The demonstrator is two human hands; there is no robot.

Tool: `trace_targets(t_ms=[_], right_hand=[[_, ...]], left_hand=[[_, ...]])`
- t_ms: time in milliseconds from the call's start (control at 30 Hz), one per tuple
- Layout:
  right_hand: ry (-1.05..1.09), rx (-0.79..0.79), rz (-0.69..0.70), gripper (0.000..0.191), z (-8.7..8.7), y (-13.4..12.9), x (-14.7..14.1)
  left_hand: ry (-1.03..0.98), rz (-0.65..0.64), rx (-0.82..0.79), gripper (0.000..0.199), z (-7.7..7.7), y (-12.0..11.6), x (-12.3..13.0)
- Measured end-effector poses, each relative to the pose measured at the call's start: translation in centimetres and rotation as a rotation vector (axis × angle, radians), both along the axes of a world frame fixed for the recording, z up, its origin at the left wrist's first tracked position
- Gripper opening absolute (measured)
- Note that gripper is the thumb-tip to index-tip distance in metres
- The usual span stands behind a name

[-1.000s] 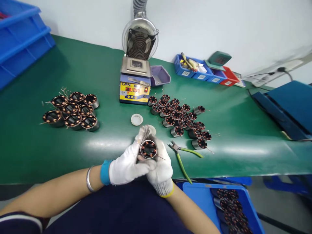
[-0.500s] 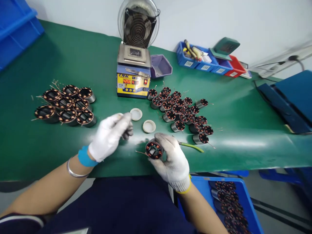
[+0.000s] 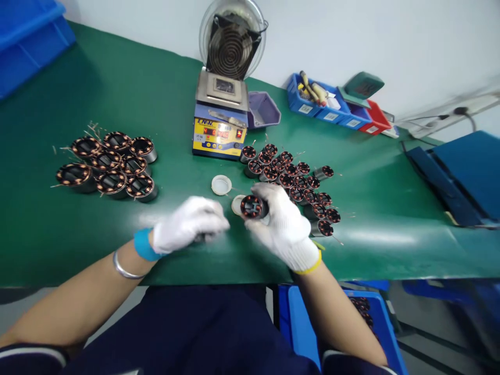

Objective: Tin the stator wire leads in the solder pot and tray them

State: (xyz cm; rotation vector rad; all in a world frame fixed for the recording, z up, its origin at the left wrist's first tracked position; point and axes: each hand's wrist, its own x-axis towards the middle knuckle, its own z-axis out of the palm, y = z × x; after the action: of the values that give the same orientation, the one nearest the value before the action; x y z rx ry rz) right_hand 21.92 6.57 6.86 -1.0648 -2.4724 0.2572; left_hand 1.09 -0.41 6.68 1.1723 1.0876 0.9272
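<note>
My right hand (image 3: 287,226), in a white glove, grips a motor stator (image 3: 253,207) with copper windings round its rim. Its open end faces up, and it is held over a small pale round dish (image 3: 236,205), which it partly covers. To the left, my gloved left hand (image 3: 189,224) hovers low above the green table, fingers curled together and slightly blurred; whatever they may pinch is hidden. A second pale dish (image 3: 221,185) lies just beyond the left hand's fingertips.
Several stators (image 3: 111,162) stand grouped at left, and smaller ones (image 3: 300,182) cluster at right. Behind stand a yellow-and-blue solder pot (image 3: 219,136), a fan (image 3: 232,49) and a purple tray (image 3: 263,112). Blue bins (image 3: 307,108) line the wall. A blue crate (image 3: 302,317) sits below the table edge.
My right hand has carried the stator forward, from near the table edge to over the pale dish. My left hand has moved slightly right and towards me, and has turned palm down.
</note>
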Motion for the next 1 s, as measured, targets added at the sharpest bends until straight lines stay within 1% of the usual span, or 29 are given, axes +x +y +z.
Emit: trace_targets(t_ms=[67, 100, 133, 200, 267, 300, 367, 433, 600, 700, 867, 933, 1000], right_hand=[[-0.129, -0.082, -0.094, 0.049, 0.8, 1.8, -1.4], [-0.208, -0.126, -0.118, 0.051, 1.2, 2.6, -2.1], [-0.287, -0.165, -0.126, 0.053, 1.5, 3.2, -2.8], [-0.412, -0.212, -0.100, 0.056, 1.8, 4.3, -4.0], [-0.477, -0.245, -0.055, 0.056, 1.7, 5.0, -4.8], [-0.491, -0.255, -0.042, 0.055, 1.6, 5.3, -5.1], [-0.508, -0.274, -0.037, 0.055, 1.3, 5.8, -5.5], [-0.517, -0.292, -0.060, 0.054, 1.2, 6.1, -5.8], [-0.487, -0.347, -0.101, 0.057, 1.5, 6.6, -6.2], [-0.497, -0.308, -0.095, 0.059, 1.4, 6.7, -6.2], [-0.513, -0.262, -0.043, 0.057, 0.7, 6.9, -6.3], [-0.489, -0.261, -0.035, 0.056, 0.8, 6.8, -6.2], [-0.438, -0.243, -0.059, 0.057, 1.1, 6.5, -6.0]], left_hand=[[0.087, -0.226, -0.003, 0.021, -0.8, -0.8, 1.5], [0.140, -0.294, 0.015, 0.020, -1.2, -1.1, 2.2], [0.219, -0.346, 0.049, 0.021, -1.6, -1.4, 2.8], [0.440, -0.421, 0.147, 0.021, -2.0, -1.7, 3.5], [0.666, -0.479, 0.238, 0.020, -2.3, -1.7, 3.6], [0.745, -0.490, 0.265, 0.020, -2.3, -1.7, 3.5], [0.807, -0.482, 0.284, 0.021, -2.3, -1.6, 3.2], [0.821, -0.479, 0.291, 0.023, -2.2, -1.6, 3.1], [0.835, -0.496, 0.307, 0.024, -2.1, -1.8, 3.2], [0.842, -0.502, 0.305, 0.026, -2.0, -1.8, 3.2], [0.842, -0.488, 0.311, 0.031, -2.1, -1.8, 3.2], [0.840, -0.483, 0.313, 0.032, -2.1, -1.9, 3.2], [0.842, -0.479, 0.321, 0.034, -2.2, -1.9, 3.3]])
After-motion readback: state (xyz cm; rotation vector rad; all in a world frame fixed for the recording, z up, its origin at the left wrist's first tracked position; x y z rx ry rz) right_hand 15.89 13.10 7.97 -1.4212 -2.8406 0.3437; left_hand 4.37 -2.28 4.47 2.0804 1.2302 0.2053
